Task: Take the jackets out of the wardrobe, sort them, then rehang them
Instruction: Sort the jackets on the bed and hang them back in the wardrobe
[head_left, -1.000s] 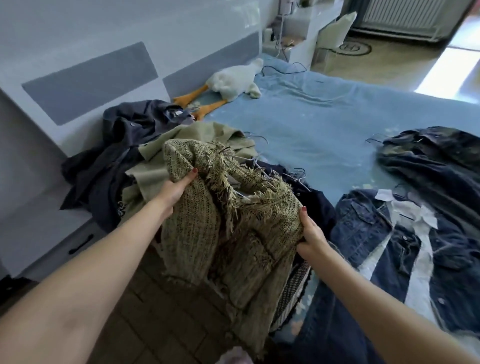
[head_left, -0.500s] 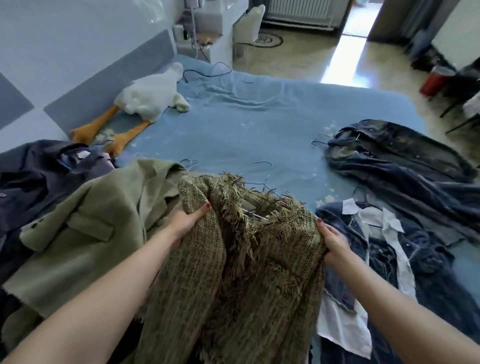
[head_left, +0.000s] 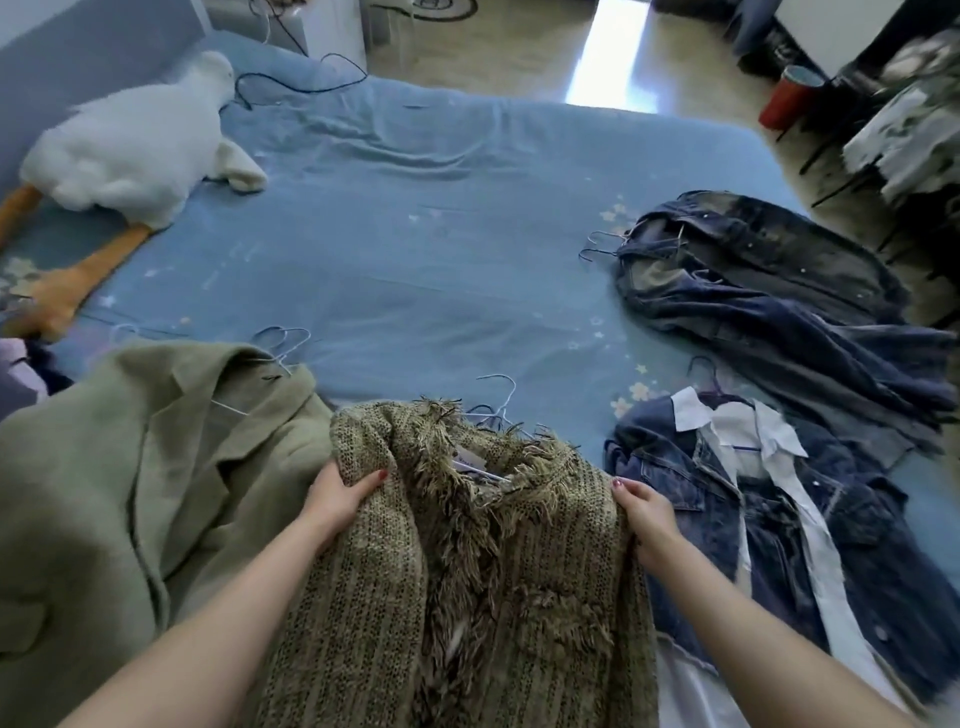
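From the head camera, the fringed tweed jacket (head_left: 467, 571) is at the near centre, held up over the near edge of the bed (head_left: 415, 249). The left hand (head_left: 337, 493) grips its left shoulder with curled fingers; the right hand (head_left: 641, 512) pinches the right shoulder the same way. A wire hanger (head_left: 496, 402) seems to sit inside the collar, its hook pointing far. To the left lies a green coat (head_left: 130, 467); to the right, a denim jacket with white collar (head_left: 779, 519) and a darker denim jacket (head_left: 753, 280) farther off. The tweed looks soft, loosely woven and moderately heavy, so it will sag and its fringe may snag. Holding at the shoulders, over the hanger's arms, seems the safest hold.
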